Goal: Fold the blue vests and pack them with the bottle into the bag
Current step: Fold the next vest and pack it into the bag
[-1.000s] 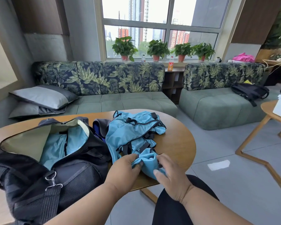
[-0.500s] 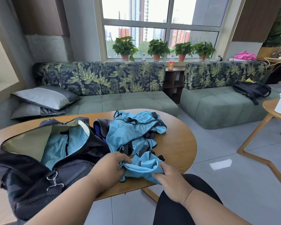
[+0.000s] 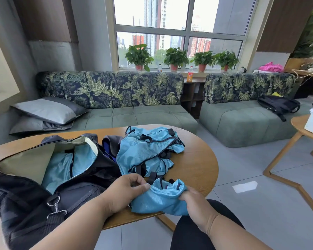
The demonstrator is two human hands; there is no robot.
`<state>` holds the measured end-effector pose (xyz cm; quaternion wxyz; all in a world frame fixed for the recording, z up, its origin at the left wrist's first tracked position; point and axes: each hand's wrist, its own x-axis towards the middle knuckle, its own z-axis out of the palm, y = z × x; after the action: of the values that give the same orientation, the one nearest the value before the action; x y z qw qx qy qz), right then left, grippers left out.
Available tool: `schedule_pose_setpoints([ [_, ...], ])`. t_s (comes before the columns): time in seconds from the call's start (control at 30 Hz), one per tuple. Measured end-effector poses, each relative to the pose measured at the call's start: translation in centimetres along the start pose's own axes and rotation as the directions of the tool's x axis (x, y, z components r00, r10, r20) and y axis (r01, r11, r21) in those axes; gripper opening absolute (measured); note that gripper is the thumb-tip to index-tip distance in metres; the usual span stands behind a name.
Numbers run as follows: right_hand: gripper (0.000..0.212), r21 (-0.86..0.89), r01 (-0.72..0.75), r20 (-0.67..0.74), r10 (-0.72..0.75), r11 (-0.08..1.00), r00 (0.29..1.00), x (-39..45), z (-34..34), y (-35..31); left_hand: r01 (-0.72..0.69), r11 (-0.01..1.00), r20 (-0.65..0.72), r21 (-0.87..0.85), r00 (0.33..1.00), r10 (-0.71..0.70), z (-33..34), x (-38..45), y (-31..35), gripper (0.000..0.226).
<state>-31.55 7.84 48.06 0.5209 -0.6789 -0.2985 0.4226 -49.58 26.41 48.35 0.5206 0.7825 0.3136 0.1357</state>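
Observation:
A blue vest [image 3: 159, 198] lies bunched at the near edge of the round wooden table [image 3: 197, 166]. My left hand [image 3: 123, 192] pinches its left edge and my right hand [image 3: 195, 201] grips its right edge. Behind it a heap of more blue vests [image 3: 145, 152] with black straps lies in the table's middle. An open black bag [image 3: 43, 179] sits on the table's left side, with blue fabric [image 3: 61, 168] showing inside. An orange bottle [image 3: 190, 73] stands on the far shelf between the sofas.
Two green sofas [image 3: 139, 116] with leaf-print backs stand behind the table, with grey cushions [image 3: 47, 110] at the left. A black backpack [image 3: 278, 104] lies on the right sofa. Another wooden table [image 3: 300, 123] stands at the right. Potted plants [image 3: 175, 57] line the windowsill.
Both hands have pulled the near vest off the heap toward the table's near edge and spread it wider between them. The bag and the heap stay in place.

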Motion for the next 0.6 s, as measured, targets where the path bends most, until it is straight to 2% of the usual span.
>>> schedule_pose_setpoints([
  [0.07, 0.048, -0.007, 0.013, -0.002, -0.013, 1.0, 1.0, 0.2, 0.0, 0.1, 0.046, 0.998, 0.036, -0.053, 0.998, -0.044, 0.5, 0.5, -0.6, 0.037],
  [0.1, 0.048, -0.008, 0.006, -0.005, -0.006, 1.0, 1.0, 0.2, 0.0, 0.1, 0.057, 0.998, 0.028, -0.039, 0.998, -0.056, 0.9, 0.8, -0.9, 0.034],
  [0.2, 0.046, -0.024, -0.005, -0.018, 0.005, 1.0, 1.0, 0.2, 0.1, 0.1, 0.097, 0.995, -0.106, 0.01, 0.99, -0.096, 1.9, 1.6, -1.6, 0.023],
  [0.27, 0.046, -0.029, -0.017, -0.025, 0.017, 0.999, 1.0, 0.2, 0.0, -0.1, 0.14, 0.99, -0.184, -0.02, 0.973, -0.142, 2.5, 2.2, -1.6, 0.023],
  [0.37, 0.045, -0.031, -0.039, -0.041, 0.037, 0.999, 0.998, 0.2, 0.0, -0.2, 0.223, 0.973, -0.175, 0.062, 0.962, -0.209, 3.2, 2.7, -1.1, 0.027],
  [0.47, 0.044, -0.015, -0.056, -0.049, 0.055, 0.998, 0.997, 0.1, 0.2, -0.4, 0.176, 0.968, -0.132, 0.179, 0.979, -0.154, 4.1, 2.5, -0.8, 0.025],
  [0.6, 0.045, -0.001, -0.071, -0.056, 0.071, 0.997, 0.996, 0.2, 0.2, -0.4, 0.118, 0.981, -0.108, 0.151, 0.989, -0.103, 5.1, 2.4, -0.9, 0.02],
])
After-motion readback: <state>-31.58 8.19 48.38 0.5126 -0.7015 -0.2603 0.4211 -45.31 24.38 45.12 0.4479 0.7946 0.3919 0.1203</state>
